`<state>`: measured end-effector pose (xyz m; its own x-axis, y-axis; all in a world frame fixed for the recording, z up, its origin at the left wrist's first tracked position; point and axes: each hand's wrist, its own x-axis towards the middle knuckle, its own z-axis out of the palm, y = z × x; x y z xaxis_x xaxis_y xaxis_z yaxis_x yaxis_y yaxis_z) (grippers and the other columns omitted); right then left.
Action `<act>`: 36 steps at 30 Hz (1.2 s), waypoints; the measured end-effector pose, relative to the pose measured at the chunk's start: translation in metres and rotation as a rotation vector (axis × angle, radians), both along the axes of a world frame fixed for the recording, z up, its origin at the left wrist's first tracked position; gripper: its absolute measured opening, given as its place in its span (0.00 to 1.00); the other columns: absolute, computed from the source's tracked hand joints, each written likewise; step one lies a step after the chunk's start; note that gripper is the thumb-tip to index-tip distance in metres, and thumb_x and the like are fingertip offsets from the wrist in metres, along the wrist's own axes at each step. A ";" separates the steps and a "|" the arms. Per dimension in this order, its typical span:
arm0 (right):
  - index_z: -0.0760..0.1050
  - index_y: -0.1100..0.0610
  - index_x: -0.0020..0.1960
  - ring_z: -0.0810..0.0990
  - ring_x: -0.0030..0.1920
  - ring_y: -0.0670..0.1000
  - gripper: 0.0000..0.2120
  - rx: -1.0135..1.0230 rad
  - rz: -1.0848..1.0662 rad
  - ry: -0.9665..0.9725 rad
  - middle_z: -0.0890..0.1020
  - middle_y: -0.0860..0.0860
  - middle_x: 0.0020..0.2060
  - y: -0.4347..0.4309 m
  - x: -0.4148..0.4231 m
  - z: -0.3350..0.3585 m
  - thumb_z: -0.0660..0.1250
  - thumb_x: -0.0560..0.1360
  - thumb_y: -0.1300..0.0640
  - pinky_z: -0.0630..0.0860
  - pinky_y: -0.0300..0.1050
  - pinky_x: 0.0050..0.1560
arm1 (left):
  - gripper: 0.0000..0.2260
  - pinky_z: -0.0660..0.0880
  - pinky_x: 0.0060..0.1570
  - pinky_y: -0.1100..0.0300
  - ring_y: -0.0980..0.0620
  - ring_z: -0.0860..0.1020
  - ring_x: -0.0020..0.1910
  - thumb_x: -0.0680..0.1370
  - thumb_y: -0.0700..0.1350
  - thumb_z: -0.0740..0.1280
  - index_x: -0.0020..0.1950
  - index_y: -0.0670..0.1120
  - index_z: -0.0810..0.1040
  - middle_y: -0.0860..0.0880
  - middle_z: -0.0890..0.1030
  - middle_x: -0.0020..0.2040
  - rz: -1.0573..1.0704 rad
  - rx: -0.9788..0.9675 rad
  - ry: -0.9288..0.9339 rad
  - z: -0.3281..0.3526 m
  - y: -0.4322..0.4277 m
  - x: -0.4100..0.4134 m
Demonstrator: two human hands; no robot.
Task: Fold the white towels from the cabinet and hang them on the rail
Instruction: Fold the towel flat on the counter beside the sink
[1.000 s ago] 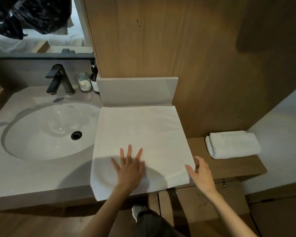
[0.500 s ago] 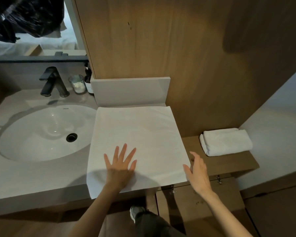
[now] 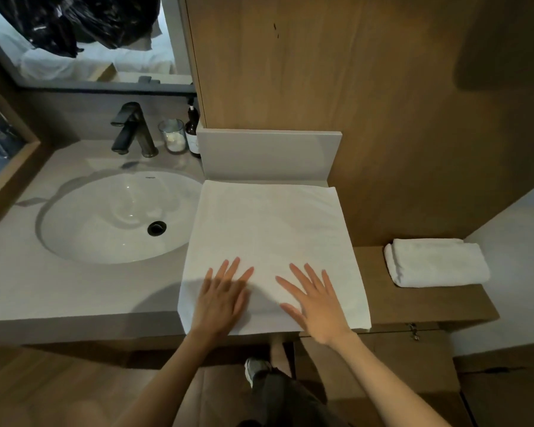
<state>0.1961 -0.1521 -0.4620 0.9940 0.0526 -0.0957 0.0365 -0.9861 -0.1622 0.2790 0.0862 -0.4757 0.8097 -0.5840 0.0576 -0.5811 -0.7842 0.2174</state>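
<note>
A white towel [image 3: 272,229] lies folded flat into a square on the grey counter [image 3: 74,291], to the right of the sink; its near edge hangs slightly over the counter's front. My left hand [image 3: 221,298] presses flat on its near-left part with fingers spread. My right hand [image 3: 316,298] lies flat on its near-right part, fingers straight. A second white towel [image 3: 435,261], folded into a thick small bundle, rests on the lower wooden ledge [image 3: 413,306] at the right. No rail is in view.
An oval white sink [image 3: 111,217] with a dark tap [image 3: 133,131] fills the counter's left. A glass jar [image 3: 171,135] and a dark pump bottle [image 3: 193,132] stand behind it. A wooden wall panel [image 3: 336,72] rises behind the towel.
My right hand moved from the towel's right edge onto its top, now lying flat beside the left hand. The left hand stayed pressing the towel.
</note>
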 end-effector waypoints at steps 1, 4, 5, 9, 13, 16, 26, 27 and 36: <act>0.44 0.33 0.76 0.36 0.78 0.50 0.27 -0.017 -0.002 -0.013 0.42 0.42 0.78 -0.011 -0.006 -0.001 0.43 0.78 0.30 0.36 0.56 0.76 | 0.24 0.51 0.74 0.45 0.46 0.53 0.77 0.83 0.57 0.45 0.77 0.54 0.58 0.47 0.56 0.78 0.012 -0.007 -0.003 0.000 0.006 0.000; 0.40 0.34 0.76 0.36 0.78 0.52 0.29 -0.079 -0.062 -0.003 0.40 0.44 0.78 -0.041 -0.026 -0.001 0.45 0.79 0.31 0.38 0.54 0.76 | 0.24 0.53 0.74 0.47 0.44 0.57 0.76 0.82 0.57 0.47 0.77 0.52 0.60 0.44 0.59 0.77 0.048 -0.019 -0.004 0.002 0.024 0.000; 0.38 0.34 0.76 0.35 0.77 0.52 0.29 -0.100 -0.083 0.018 0.38 0.44 0.78 -0.049 -0.031 0.000 0.45 0.79 0.31 0.38 0.54 0.77 | 0.24 0.54 0.74 0.47 0.44 0.58 0.76 0.82 0.57 0.48 0.77 0.52 0.61 0.43 0.59 0.77 0.051 -0.025 -0.006 0.002 0.030 0.001; 0.39 0.35 0.76 0.34 0.77 0.50 0.29 -0.065 -0.133 0.075 0.38 0.45 0.78 -0.059 -0.040 0.009 0.49 0.81 0.37 0.39 0.56 0.77 | 0.23 0.61 0.71 0.46 0.43 0.60 0.75 0.81 0.57 0.52 0.75 0.52 0.63 0.42 0.62 0.76 0.060 -0.056 0.007 0.003 0.042 -0.002; 0.51 0.42 0.78 0.47 0.79 0.54 0.27 -0.081 -0.186 0.067 0.51 0.53 0.79 -0.042 -0.034 0.024 0.52 0.80 0.48 0.35 0.57 0.75 | 0.23 0.73 0.62 0.47 0.42 0.74 0.65 0.80 0.57 0.51 0.69 0.50 0.73 0.42 0.75 0.67 0.146 -0.052 -0.002 0.010 0.037 -0.004; 0.59 0.47 0.76 0.61 0.71 0.54 0.25 -0.068 -0.268 0.023 0.63 0.53 0.74 -0.028 -0.028 0.035 0.51 0.79 0.49 0.57 0.51 0.72 | 0.19 0.76 0.46 0.51 0.43 0.80 0.49 0.79 0.53 0.54 0.59 0.46 0.80 0.43 0.80 0.55 0.151 -0.026 -0.116 0.018 0.031 -0.005; 0.63 0.54 0.69 0.65 0.62 0.57 0.17 0.089 -0.297 0.131 0.66 0.54 0.68 -0.025 0.018 0.041 0.53 0.82 0.52 0.68 0.51 0.63 | 0.18 0.76 0.49 0.51 0.47 0.76 0.49 0.75 0.54 0.59 0.55 0.44 0.79 0.46 0.78 0.52 0.129 -0.019 -0.169 0.017 0.021 -0.051; 0.63 0.55 0.68 0.64 0.63 0.57 0.17 0.124 -0.291 0.134 0.66 0.53 0.68 -0.026 0.025 0.042 0.53 0.82 0.52 0.68 0.51 0.64 | 0.17 0.74 0.54 0.49 0.45 0.74 0.56 0.75 0.54 0.58 0.55 0.45 0.78 0.45 0.76 0.57 0.111 -0.031 -0.162 0.017 0.019 -0.053; 0.63 0.52 0.66 0.63 0.69 0.55 0.21 0.290 -0.228 0.284 0.70 0.51 0.65 -0.041 0.105 0.059 0.66 0.76 0.49 0.69 0.53 0.62 | 0.23 0.57 0.65 0.62 0.53 0.68 0.65 0.77 0.60 0.50 0.45 0.53 0.83 0.55 0.72 0.67 0.034 -0.186 0.107 0.039 -0.024 -0.051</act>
<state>0.3013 -0.1928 -0.4030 0.9198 -0.0996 -0.3795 -0.2619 -0.8760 -0.4050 0.2281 0.0623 -0.4363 0.8361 -0.5435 0.0747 -0.5207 -0.7435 0.4197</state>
